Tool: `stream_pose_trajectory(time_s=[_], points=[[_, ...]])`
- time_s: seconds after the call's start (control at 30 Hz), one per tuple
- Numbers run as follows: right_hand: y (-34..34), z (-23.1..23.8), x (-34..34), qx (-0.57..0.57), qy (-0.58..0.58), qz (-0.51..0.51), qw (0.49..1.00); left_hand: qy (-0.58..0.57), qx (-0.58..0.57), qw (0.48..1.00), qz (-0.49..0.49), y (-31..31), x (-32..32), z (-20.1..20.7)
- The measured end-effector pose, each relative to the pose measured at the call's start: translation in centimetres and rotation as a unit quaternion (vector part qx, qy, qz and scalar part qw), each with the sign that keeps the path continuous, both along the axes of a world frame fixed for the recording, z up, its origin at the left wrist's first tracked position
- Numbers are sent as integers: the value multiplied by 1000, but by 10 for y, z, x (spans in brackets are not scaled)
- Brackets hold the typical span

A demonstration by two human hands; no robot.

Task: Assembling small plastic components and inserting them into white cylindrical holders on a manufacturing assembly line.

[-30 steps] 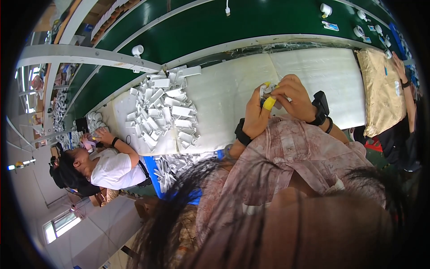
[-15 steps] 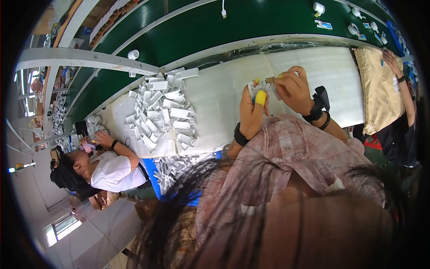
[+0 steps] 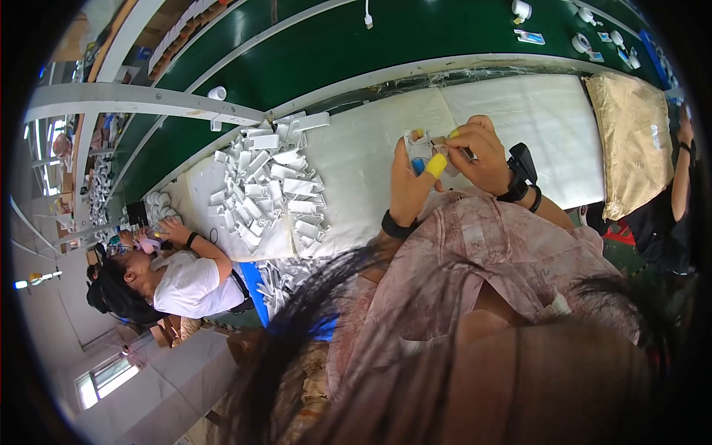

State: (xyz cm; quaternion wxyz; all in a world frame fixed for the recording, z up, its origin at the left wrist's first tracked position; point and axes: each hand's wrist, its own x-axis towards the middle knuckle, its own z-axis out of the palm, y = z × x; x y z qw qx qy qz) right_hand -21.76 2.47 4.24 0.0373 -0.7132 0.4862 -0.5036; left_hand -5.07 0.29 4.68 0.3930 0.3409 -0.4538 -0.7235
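My left hand point(image 3: 413, 185), with yellow and blue covers on its fingers, is closed on a small white plastic part point(image 3: 417, 141) above the padded table. Close at its right, my right hand point(image 3: 480, 157) has its fingertips pinched together beside that part. A small dark tip shows between its fingers, but I cannot make out what it holds. Left of my hands lies a loose heap of white plastic housings point(image 3: 300, 188) on the pale foam-covered table point(image 3: 356, 178).
Behind the table runs a green conveyor belt point(image 3: 445, 30) carrying white round devices point(image 3: 521, 10) and a cable plug point(image 3: 368, 21). A brown bag point(image 3: 630, 141) lies at the right. A blue bin point(image 3: 261, 297) of white parts stands below the heap. Co-workers sit left point(image 3: 196, 285) and right point(image 3: 667, 222).
My hands have shifted slightly left, the left one tilting with its part. Devices on the belt have slid a little left. The right co-worker's hand has left the brown bag.
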Motion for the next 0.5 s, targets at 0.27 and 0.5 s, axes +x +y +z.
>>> stream_pose_trajectory(time_s=[0.27, 0.5], points=[[2, 1, -2, -6, 6, -2, 1000, 164, 73, 982, -58, -1, 6, -8], [2, 4, 0, -26, -4, 23, 999, 5, 14, 999, -41, -4, 2, -3]])
